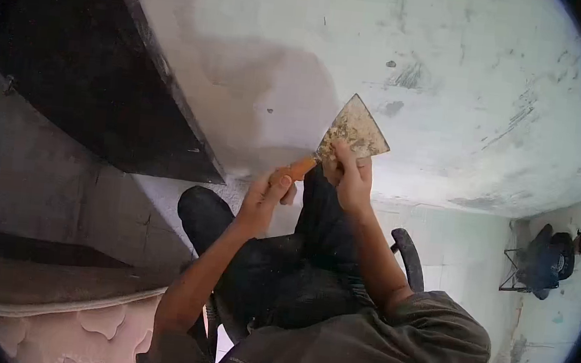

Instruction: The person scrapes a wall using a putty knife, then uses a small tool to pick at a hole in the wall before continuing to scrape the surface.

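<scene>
A putty knife [360, 126] with a wide triangular blade and an orange handle is held up in front of the wall. Pale, crusty residue with darker specks covers its blade. My left hand [270, 192] is closed around the orange handle. At the base of the blade, my right hand [348, 173] pinches it, with the thumb lying on the dirty face. The fingers behind the blade are partly hidden.
Ahead is a whitish wall [455, 71] with scuffs and small holes. A dark door-like panel [119, 74] stands at the left. An armrest [407, 259] is beside me, a mattress [81, 322] lies lower left, and dark items [547, 262] sit on a stand at right.
</scene>
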Motion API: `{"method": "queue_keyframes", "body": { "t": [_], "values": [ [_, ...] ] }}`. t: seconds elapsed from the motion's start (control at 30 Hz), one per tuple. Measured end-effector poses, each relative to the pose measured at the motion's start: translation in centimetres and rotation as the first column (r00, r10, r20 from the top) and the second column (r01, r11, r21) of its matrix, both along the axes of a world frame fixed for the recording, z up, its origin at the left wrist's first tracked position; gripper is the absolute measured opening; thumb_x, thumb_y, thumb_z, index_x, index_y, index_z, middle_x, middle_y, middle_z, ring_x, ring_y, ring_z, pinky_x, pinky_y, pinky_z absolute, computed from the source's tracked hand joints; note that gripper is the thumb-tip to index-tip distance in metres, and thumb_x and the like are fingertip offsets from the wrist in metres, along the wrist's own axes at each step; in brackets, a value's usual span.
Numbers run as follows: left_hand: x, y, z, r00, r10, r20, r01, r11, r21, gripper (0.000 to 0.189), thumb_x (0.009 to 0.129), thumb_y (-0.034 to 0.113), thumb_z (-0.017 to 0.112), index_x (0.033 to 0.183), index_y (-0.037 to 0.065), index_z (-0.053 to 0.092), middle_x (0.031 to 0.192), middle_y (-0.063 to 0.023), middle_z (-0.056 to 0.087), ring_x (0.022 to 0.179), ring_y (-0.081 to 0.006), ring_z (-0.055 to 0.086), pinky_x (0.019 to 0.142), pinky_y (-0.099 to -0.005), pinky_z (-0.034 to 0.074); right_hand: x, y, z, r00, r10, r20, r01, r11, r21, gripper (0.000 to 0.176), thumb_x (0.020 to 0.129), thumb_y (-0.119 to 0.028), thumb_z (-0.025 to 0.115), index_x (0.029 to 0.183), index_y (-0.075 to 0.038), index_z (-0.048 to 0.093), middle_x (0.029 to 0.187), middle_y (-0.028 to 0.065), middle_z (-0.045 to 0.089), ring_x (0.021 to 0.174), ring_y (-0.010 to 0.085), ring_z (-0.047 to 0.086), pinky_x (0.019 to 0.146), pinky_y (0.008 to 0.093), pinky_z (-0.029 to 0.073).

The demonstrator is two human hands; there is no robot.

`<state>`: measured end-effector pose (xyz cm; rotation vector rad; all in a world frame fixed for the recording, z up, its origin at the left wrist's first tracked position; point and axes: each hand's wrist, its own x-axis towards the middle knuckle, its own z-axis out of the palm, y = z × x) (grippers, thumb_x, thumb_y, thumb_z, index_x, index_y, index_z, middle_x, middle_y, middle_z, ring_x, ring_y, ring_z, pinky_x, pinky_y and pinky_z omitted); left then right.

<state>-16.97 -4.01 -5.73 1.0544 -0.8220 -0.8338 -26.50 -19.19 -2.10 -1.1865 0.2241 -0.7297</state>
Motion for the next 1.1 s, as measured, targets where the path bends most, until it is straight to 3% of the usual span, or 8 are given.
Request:
{"method": "queue_keyframes", "body": {
  "t": [0.1,0.33,0.53,0.67,0.73,0.83,1.03,1.1],
  "values": [
    [0.4,-1.1,-0.3,1.0,0.003,0.02,-0.003,1.0,0.023,0.028,0.104,0.029,0.04,0.109,0.003,0.051,0.074,0.0026,0.042,0.067,-0.0086,0.038,0.065,-0.025,0.032,-0.3,-2.0,-1.1,0.999,-0.053,0.004,0.052,0.996,0.077,0.027,0.1,-0.025,0.05,0.076,-0.012,0.046,0.055,-0.0056,0.035,0.044,0.0053,0.028,0.042,0.0233,0.021],
    [1.2,-1.6,-1.7,0.998,-0.057,-0.036,0.057,0.998,0.017,0.031,0.103,0.032,0.043,0.107,0.003,0.052,0.071,0.0042,0.036,0.066,-0.0082,0.033,0.063,-0.0242,0.029,-0.6,-1.5,-0.8,1.0,-0.004,-0.013,0.004,0.999,-0.041,0.024,0.102,-0.026,0.048,0.084,-0.009,0.05,0.062,-0.0047,0.043,0.046,0.0054,0.031,0.042,0.0232,0.025],
    [1.3,-0.9,-0.8,0.996,-0.072,0.06,0.068,0.996,0.059,0.035,0.103,0.033,0.044,0.109,0.0,0.053,0.073,0.0039,0.037,0.067,-0.0086,0.033,0.064,-0.0253,0.031,-1.1,-2.1,-1.7,0.987,0.145,0.075,-0.147,0.989,0.014,0.024,0.102,-0.024,0.046,0.083,-0.01,0.049,0.063,-0.0042,0.042,0.047,0.0045,0.031,0.042,0.0227,0.024],
    [0.5,-0.9,-1.6,0.998,-0.02,0.064,0.014,0.995,0.098,0.036,0.103,0.033,0.044,0.11,-0.001,0.052,0.076,0.0025,0.04,0.069,-0.0093,0.035,0.067,-0.0268,0.033,-1.7,-1.3,-0.1,0.999,0.034,-0.032,-0.033,0.999,0.035,0.025,0.102,-0.024,0.046,0.081,-0.011,0.047,0.064,-0.0046,0.041,0.048,0.0045,0.031,0.042,0.0229,0.024],
    [0.0,-0.9,-1.5,0.999,-0.042,0.034,0.04,0.997,0.073,0.035,0.103,0.031,0.043,0.11,-0.002,0.052,0.079,0.0014,0.042,0.071,-0.0102,0.036,0.069,-0.0282,0.034,-1.9,-1.0,0.8,0.992,-0.043,-0.121,0.034,0.997,-0.07,0.028,0.101,-0.026,0.044,0.079,-0.009,0.046,0.057,-0.0042,0.038,0.043,0.0047,0.03,0.039,0.023,0.021],
    [0.0,-1.1,-1.6,0.998,-0.021,0.067,0.018,0.999,0.037,0.033,0.102,0.033,0.044,0.105,0.001,0.055,0.07,0.0047,0.038,0.067,-0.0058,0.037,0.064,-0.023,0.033,-2.1,-1.5,0.7,0.996,0.042,-0.078,-0.042,0.999,-0.007,0.026,0.101,-0.024,0.044,0.079,-0.01,0.045,0.057,-0.0046,0.037,0.043,0.0046,0.03,0.039,0.0229,0.021],
    [-0.3,-1.1,-0.9,1.0,-0.029,0.012,0.029,1.0,0.006,0.033,0.102,0.032,0.046,0.104,0.001,0.056,0.071,0.0046,0.038,0.067,-0.0061,0.036,0.065,-0.0231,0.032,-2.2,-1.7,0.9,0.999,0.045,-0.01,-0.045,0.998,-0.046,0.031,0.1,-0.021,0.046,0.071,-0.012,0.041,0.057,-0.0047,0.035,0.044,0.006,0.029,0.04,0.0247,0.022],
    [-0.2,-0.9,-1.1,0.998,-0.054,0.014,0.054,0.998,0.032,0.035,0.101,0.033,0.047,0.109,-0.001,0.054,0.076,0.0027,0.042,0.069,-0.0079,0.038,0.067,-0.0257,0.034,-2.3,-2.4,-0.1,0.996,0.093,0.011,-0.092,0.994,-0.05,0.024,0.099,-0.019,0.05,0.076,-0.01,0.045,0.06,-0.0045,0.038,0.046,0.0062,0.031,0.042,0.0246,0.024]
  ]
}}
